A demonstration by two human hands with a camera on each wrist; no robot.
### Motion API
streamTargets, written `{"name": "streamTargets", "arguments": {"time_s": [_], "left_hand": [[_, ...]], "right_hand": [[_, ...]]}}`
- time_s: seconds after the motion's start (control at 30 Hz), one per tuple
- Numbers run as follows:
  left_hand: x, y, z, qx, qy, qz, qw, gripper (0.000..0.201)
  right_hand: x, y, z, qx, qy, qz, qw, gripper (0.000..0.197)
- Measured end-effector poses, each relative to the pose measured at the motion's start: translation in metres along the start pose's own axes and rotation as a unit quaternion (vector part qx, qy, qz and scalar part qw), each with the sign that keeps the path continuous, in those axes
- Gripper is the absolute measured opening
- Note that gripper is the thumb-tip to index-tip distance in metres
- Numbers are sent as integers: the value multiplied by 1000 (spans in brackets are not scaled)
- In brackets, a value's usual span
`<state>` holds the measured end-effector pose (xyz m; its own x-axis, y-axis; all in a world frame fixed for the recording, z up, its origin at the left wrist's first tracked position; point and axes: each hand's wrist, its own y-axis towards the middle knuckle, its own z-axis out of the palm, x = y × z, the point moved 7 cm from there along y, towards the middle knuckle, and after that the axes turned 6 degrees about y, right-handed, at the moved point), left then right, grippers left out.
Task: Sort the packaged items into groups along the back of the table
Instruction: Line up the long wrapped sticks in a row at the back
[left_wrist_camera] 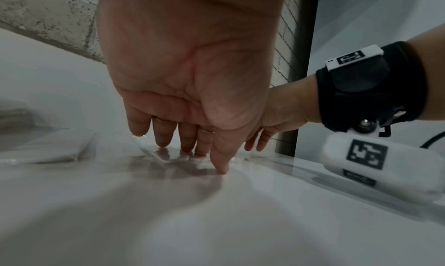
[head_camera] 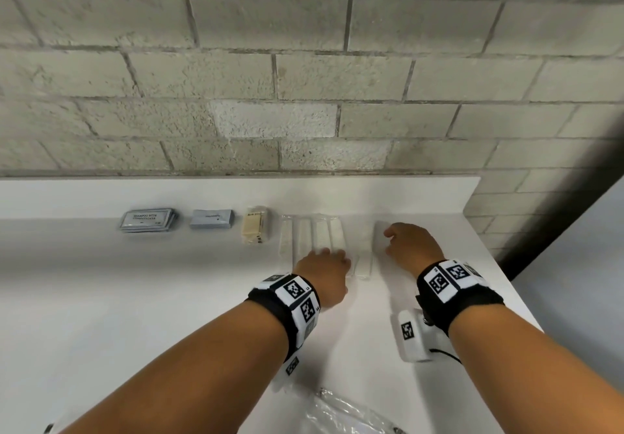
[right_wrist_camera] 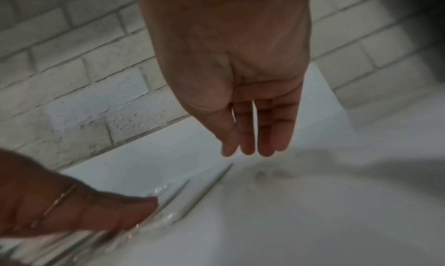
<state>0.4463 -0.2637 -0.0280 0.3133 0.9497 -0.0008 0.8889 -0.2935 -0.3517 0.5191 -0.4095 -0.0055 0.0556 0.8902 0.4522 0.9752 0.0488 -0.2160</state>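
Head view: we see clear-wrapped white packets (head_camera: 312, 234) in a row at the far bench (head_camera: 135, 298), one more (head_camera: 364, 264) between our hands. They look light, slick and flexible; we'd pinch an edge. Left wrist view shows left hand (left_wrist_camera: 190, 91) fingertips flat on wrap; right hand (right_wrist_camera: 243, 79) hangs open, empty.

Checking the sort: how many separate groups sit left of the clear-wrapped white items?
3: shampoo sachets farthest left, grey-blue sachets next, cream bars beside the white items. How many each stack holds is unclear.

We look down from head height at the tabletop (head_camera: 135, 298); our wrist cameras, low and close, share it.
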Motion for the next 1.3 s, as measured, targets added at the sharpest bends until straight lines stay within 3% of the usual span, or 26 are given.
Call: {"name": "streamTargets", "arguments": {"time_s": [0.17,0.3,0.5,0.63,0.77,0.9,1.07,1.3], "left_hand": [[0,0,-1,-6,1,9,1000,54],[1,1,0,-4,-2,10,1000,55],[2,-1,2,-15,6,12,1000,57],[7,-4,1,-27,-43,-1,999,64],[49,-17,-16,-78,-77,-105,988,63],[93,-27,-4,-42,-35,-169,984,51],[100,-31,7,-21,-34,-183,982,35],[99,-29,6,-36,-40,-167,984,34]], "right_hand": [[24,-18,20,100,-151,-75,981,33],[36,-16,25,123,-182,-107,970,46],[44,-14,25,114,-198,-123,966,44],[41,-16,25,111,-166,-133,971,35],[50,-9,28,55,-131,-169,975,47],[84,-18,55,56,-207,-214,953,44],[117,-19,86,106,-265,-224,932,38],[116,-15,84,101,-267,-209,935,33]]}}
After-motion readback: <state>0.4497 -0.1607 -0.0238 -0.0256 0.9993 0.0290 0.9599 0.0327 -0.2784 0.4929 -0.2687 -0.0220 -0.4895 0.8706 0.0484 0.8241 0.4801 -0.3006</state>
